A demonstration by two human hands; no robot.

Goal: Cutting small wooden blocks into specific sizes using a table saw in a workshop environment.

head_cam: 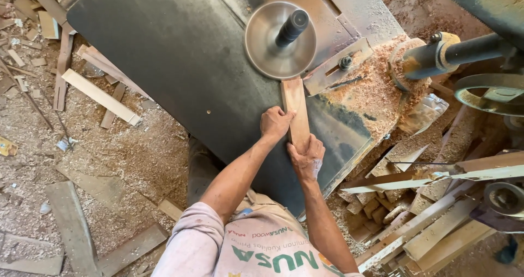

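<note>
A short reddish wooden board (pixel 295 103) lies flat on the dark metal saw table (pixel 180 58), its far end touching the round saw blade (pixel 273 45). My left hand (pixel 275 123) presses on the board's left edge at mid-length. My right hand (pixel 305 158) grips the board's near end. A metal guide fence (pixel 338 67) sits just right of the board.
A heap of sawdust (pixel 376 91) covers the table's right side, beside a motor shaft (pixel 458 53). Offcut planks (pixel 431 222) are stacked at lower right. Wood scraps (pixel 101 97) and shavings litter the ground at left.
</note>
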